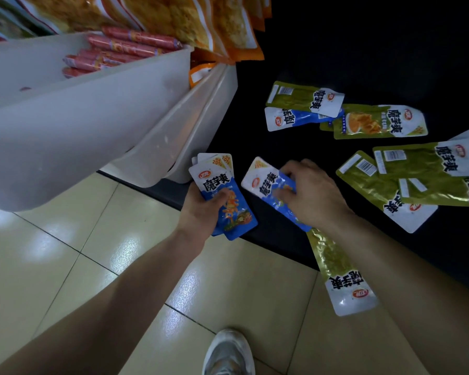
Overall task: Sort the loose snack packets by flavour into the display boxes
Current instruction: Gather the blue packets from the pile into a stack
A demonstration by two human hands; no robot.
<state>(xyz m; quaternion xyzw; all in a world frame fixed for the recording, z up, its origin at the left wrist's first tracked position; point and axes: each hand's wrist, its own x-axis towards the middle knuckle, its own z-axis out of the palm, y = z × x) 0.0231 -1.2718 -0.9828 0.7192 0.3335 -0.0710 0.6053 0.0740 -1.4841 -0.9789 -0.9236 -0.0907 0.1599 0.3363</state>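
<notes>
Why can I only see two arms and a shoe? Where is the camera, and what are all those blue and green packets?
The camera sits on the person's head and looks down, so you see what they see: their own arms, a shoe and the tiled floor. There is no robot, just two bare hands. The left hand holds a small stack of blue packets. The right hand grips one more blue packet near the edge of the black shelf. Further right, green packets lie loose on that shelf, with another blue one tucked under a green one. One hanging green packet sticks out over the edge. At upper left are white bins; one holds red sausages.
</notes>
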